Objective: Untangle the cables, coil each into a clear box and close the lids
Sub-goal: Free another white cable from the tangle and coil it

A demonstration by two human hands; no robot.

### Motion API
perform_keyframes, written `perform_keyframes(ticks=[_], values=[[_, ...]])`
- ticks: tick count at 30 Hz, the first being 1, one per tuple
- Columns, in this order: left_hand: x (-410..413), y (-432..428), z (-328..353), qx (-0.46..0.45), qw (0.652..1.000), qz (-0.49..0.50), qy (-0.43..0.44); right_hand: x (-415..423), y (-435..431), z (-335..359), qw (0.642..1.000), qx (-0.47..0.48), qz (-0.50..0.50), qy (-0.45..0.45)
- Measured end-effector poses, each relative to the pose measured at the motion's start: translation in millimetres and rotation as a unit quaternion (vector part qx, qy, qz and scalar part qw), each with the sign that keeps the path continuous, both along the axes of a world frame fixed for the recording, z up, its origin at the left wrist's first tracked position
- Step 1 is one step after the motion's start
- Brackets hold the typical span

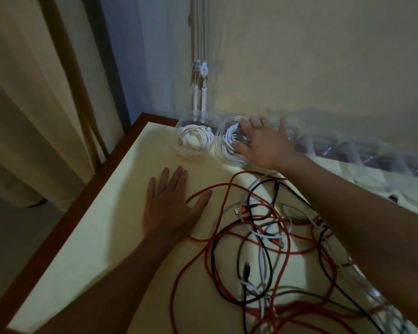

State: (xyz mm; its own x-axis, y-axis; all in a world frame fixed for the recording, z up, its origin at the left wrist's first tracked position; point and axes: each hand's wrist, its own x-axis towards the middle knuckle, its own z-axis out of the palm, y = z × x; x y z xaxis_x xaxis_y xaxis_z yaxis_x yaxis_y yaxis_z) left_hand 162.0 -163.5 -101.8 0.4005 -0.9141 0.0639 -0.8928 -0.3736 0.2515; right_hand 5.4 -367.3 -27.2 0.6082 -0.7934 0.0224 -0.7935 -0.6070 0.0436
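Observation:
Two clear boxes stand at the table's far edge. The left box (196, 137) holds a coiled white cable. The right box (228, 150) holds white and dark cable, and my right hand (263, 143) lies over it with fingers spread, blurred by motion. My left hand (173, 203) rests flat on the tabletop, its thumb touching a red cable. A tangle of red, black, white and grey cables (270, 237) spreads over the near right of the table.
The pale yellow table (101, 232) has a brown wooden rim. More clear plastic containers (343, 148) line the wall at the right. Cords with white fittings (200, 92) hang down the wall behind the boxes. A curtain (34, 104) hangs at the left.

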Motion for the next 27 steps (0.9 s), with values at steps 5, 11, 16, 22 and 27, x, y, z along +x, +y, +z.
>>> perform_keyframes(ticks=[5, 11, 16, 22, 27], values=[[0, 1, 0, -0.005, 1.000, -0.001, 0.002, -6, 5, -9, 0.998, 0.067, 0.014, -0.001], [2, 0, 1, -0.009, 1.000, 0.004, 0.012, -11, 23, 1, 0.995, 0.049, -0.003, -0.087], [-5, 4, 9, -0.010, 0.996, 0.018, 0.090, -65, 78, 19, 0.995, 0.055, 0.037, -0.081], [-31, 20, 13, -0.051, 0.968, 0.046, 0.240, -153, 147, 29, 0.986, 0.113, 0.017, -0.121], [-84, 49, 27, -0.120, 0.976, -0.013, 0.184, -194, 220, 35, 0.971, 0.190, 0.031, -0.144]])
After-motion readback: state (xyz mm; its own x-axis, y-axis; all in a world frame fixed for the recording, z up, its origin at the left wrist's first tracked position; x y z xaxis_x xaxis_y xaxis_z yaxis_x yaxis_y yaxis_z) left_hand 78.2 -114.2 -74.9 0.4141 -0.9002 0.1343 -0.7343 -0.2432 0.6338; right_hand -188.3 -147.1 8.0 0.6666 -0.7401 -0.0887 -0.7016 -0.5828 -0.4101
